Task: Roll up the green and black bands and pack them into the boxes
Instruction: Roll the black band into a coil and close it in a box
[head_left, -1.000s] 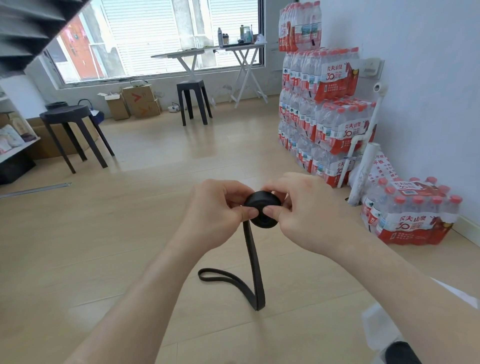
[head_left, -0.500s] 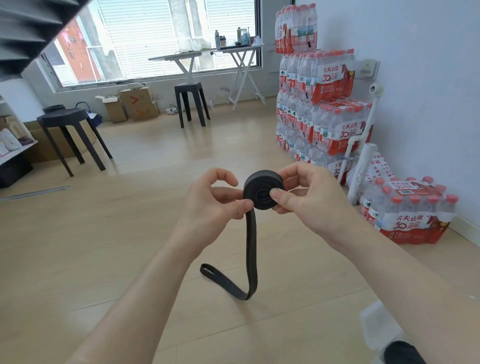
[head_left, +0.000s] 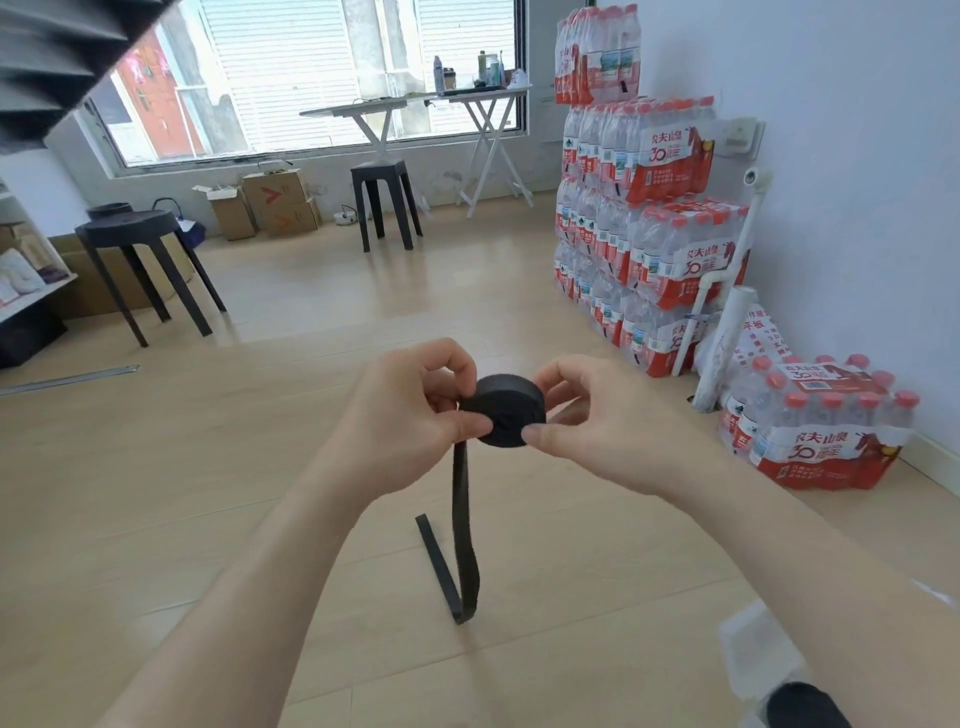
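Left hand (head_left: 410, 415) and right hand (head_left: 587, 426) pinching rolled black band (head_left: 506, 413), loose tail hanging

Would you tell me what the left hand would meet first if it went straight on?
The rolled black band, which the left hand pinches at its edge; the right hand probably lies just beyond.

My left hand (head_left: 410, 415) and right hand (head_left: 587, 431) pinch the rolled black band (head_left: 506, 410); its loose tail (head_left: 462, 535) hangs toward the wooden floor (head_left: 208, 493).

black band (head_left: 506, 413), red-capped bottles (head_left: 821, 426), pale wood floor (head_left: 208, 493)
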